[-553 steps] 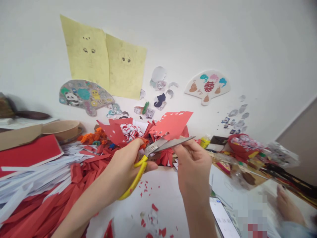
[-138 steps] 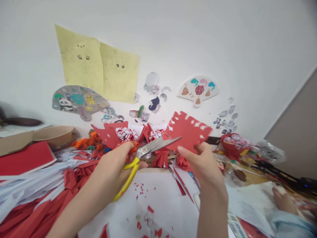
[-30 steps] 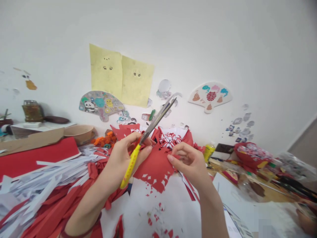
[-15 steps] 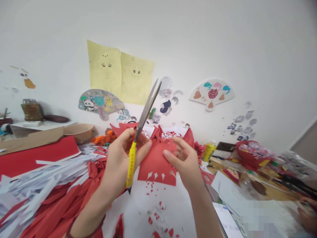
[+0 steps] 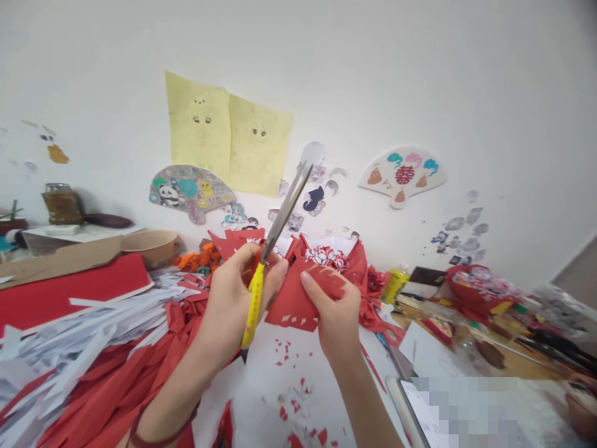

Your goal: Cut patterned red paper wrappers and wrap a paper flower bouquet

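While red paper (image 5: 295, 295) partly hides the bouquet (image 5: 328, 256), scraps (image 5: 283, 412) below, strips (image 5: 109, 367) left.

From your hands: 6 o'clock gives room over the white sheet (image 5: 261, 386), just flat red scraps (image 5: 283, 413) there. 12 to 1 blocked by paper flowers (image 5: 326, 257), wall (image 5: 373, 74) behind. 8 to 9 heaped with paper strips (image 5: 107, 379). Yellow bottle (image 5: 395, 283) at 3, phone (image 5: 416, 404) at 4. Red paper (image 5: 293, 298) fills the gap between your left hand (image 5: 228, 305) and right hand (image 5: 338, 311); scissors (image 5: 275, 239) jut toward 1.
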`<action>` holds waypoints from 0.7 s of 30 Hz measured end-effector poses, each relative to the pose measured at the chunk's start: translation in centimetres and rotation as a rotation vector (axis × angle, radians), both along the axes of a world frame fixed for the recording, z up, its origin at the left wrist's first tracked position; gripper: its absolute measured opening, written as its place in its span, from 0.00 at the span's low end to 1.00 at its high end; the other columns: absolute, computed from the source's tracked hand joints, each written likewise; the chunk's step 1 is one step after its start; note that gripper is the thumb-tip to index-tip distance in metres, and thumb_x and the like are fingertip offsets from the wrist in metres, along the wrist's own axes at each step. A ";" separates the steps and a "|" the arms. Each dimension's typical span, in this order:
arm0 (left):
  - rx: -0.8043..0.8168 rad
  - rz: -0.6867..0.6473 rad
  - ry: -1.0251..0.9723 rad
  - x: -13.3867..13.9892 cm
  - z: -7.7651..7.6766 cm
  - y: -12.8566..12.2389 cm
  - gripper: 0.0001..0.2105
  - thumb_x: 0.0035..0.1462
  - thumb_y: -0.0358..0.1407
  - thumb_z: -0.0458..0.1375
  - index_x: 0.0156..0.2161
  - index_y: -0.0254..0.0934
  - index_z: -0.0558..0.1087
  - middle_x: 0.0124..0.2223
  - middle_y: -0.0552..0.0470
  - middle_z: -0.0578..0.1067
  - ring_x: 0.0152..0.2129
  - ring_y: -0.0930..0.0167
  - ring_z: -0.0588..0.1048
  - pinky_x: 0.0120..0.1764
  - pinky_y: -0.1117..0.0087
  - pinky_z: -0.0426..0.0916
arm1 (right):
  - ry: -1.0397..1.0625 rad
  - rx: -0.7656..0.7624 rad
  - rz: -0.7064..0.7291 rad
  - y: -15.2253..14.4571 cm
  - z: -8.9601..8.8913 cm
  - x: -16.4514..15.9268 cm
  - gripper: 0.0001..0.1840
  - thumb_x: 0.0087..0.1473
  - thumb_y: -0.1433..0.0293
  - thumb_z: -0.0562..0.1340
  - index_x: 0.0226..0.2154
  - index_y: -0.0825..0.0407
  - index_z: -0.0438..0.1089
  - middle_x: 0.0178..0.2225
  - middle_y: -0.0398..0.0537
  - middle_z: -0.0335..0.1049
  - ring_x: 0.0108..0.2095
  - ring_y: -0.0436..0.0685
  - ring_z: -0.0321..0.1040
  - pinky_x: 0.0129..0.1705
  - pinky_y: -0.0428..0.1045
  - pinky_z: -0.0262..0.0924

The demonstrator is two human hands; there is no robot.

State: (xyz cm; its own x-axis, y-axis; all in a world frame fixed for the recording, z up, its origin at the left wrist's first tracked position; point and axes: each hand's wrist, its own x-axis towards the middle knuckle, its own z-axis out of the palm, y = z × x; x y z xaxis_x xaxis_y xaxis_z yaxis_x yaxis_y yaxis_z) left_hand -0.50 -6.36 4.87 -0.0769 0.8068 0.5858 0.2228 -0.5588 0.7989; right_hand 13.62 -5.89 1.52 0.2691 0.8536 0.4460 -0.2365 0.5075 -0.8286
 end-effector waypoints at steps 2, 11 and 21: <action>0.019 0.001 0.143 -0.7 0.1 0.2 0.09 0.57 0.42 0.58 0.33 0.39 0.67 0.28 0.58 0.71 0.25 0.74 0.69 0.28 0.74 0.63 | 0.009 0.033 -0.094 0.1 0.2 0.5 0.11 0.45 0.64 0.71 0.31 0.55 0.77 0.30 0.48 0.78 0.30 0.57 0.75 0.34 0.52 0.72; 0.323 0.224 0.726 -0.6 -0.7 0.8 0.13 0.55 0.46 0.57 0.35 0.38 0.63 0.35 0.50 0.68 0.32 0.65 0.68 0.30 0.68 0.59 | 0.073 0.175 -0.335 0.5 1.0 3.6 0.11 0.42 0.66 0.71 0.30 0.54 0.76 0.27 0.45 0.76 0.30 0.56 0.73 0.35 0.52 0.71; 0.220 0.245 0.737 0.1 -1.2 1.2 0.15 0.55 0.49 0.56 0.36 0.40 0.62 0.36 0.50 0.67 0.33 0.64 0.69 0.29 0.68 0.59 | -0.011 0.162 -0.377 -1.0 1.9 2.8 0.08 0.45 0.65 0.70 0.27 0.52 0.75 0.27 0.45 0.74 0.30 0.56 0.71 0.34 0.51 0.70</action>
